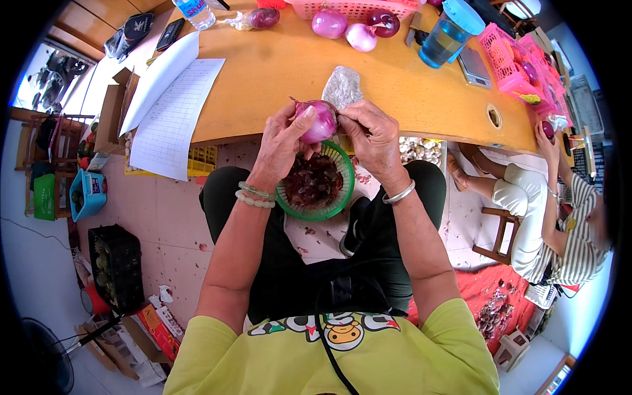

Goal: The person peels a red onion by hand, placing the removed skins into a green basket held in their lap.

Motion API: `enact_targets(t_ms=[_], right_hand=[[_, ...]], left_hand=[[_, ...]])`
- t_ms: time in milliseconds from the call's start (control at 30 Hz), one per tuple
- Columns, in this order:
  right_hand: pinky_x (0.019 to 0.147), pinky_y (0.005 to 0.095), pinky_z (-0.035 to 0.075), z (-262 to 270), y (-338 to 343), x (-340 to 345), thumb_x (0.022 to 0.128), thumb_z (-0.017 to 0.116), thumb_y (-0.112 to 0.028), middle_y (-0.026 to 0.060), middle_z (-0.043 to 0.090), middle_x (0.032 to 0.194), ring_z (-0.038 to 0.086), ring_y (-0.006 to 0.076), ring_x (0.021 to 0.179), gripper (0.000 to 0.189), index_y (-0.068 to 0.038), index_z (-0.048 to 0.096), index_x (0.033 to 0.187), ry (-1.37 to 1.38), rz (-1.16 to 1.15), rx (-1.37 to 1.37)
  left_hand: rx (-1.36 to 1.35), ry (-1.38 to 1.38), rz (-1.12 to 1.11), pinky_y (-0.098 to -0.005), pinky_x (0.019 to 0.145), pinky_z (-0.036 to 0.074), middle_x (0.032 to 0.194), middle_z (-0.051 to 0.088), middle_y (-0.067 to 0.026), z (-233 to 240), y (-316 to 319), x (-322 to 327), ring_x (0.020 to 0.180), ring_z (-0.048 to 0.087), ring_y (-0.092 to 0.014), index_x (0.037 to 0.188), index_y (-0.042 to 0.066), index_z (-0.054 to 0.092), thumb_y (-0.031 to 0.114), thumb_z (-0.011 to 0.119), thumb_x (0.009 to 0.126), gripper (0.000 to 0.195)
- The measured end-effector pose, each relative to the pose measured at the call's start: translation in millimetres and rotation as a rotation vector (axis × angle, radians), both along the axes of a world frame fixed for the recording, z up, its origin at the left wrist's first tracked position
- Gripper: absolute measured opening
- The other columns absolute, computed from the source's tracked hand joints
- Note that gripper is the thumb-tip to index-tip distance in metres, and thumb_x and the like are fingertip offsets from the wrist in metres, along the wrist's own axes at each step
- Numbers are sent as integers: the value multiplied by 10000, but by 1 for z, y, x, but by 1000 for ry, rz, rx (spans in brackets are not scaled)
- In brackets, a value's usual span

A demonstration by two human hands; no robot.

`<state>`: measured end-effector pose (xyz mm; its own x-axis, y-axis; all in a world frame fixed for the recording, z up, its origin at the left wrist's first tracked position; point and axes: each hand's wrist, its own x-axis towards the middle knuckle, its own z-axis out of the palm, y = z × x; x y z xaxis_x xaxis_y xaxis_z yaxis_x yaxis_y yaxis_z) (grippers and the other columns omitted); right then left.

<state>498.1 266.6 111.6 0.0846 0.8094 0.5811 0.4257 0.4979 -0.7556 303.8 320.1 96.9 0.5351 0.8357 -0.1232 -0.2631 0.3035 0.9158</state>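
Note:
My left hand (284,140) holds a red onion (318,122) just off the table's front edge, its dry stem end pointing up and left. At the onion's right end, the thumb and fingertips of my right hand (370,133) pinch its skin or root end; the fingers hide exactly which. Below the hands, between my knees, a green plastic basket (348,192) contains dark red onion skins (313,182). A grey stone-like piece (342,85) lies on the wooden table (266,79) just beyond the onion.
Several onions (330,23) lie before a pink basket (355,7) at the back. A blue-lidded water jug (447,37) and a scale (474,66) stand to the right. Paper sheets (173,113) overhang the left edge. On the right, a seated person (538,217) holds an onion (548,130).

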Motion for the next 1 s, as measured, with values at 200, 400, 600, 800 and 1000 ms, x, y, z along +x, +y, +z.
enact_targets(t_ms=[200,400,600,800,1000], right_hand=[[688,339,567,-2,1,-1,837,743,102,138,695,880,709,259,782,167,37,698,983,-21,-3,29],[686,352,568,-2,0,-2,839,737,101,145,693,877,706,282,780,152,40,697,972,-36,-12,20],[679,358,565,0,-1,-5,855,725,91,143,686,869,700,292,764,116,38,693,953,-43,-26,23],[680,365,562,1,-3,-4,868,716,77,147,679,866,697,291,762,93,35,691,947,-34,-47,-14],[685,365,556,2,-2,-4,864,731,55,144,681,851,693,290,753,75,32,689,922,-12,-20,-28]], left_hand=[[12,51,34,-234,518,519,1002,689,-71,5,-2,2,701,676,-135,1231,6,595,316,642,1030,372],[25,33,71,-231,477,480,893,679,-82,5,-3,4,610,642,-126,1154,-24,606,363,695,994,428],[28,22,86,-228,465,478,832,674,-83,5,-4,6,580,633,-115,1118,-37,619,376,723,975,449],[54,76,63,-223,467,465,896,678,-68,5,-4,4,607,640,-122,1158,-10,622,358,670,1009,399],[81,123,54,-229,451,433,922,672,-54,3,-1,2,618,614,-105,1158,0,623,349,650,1022,376]])
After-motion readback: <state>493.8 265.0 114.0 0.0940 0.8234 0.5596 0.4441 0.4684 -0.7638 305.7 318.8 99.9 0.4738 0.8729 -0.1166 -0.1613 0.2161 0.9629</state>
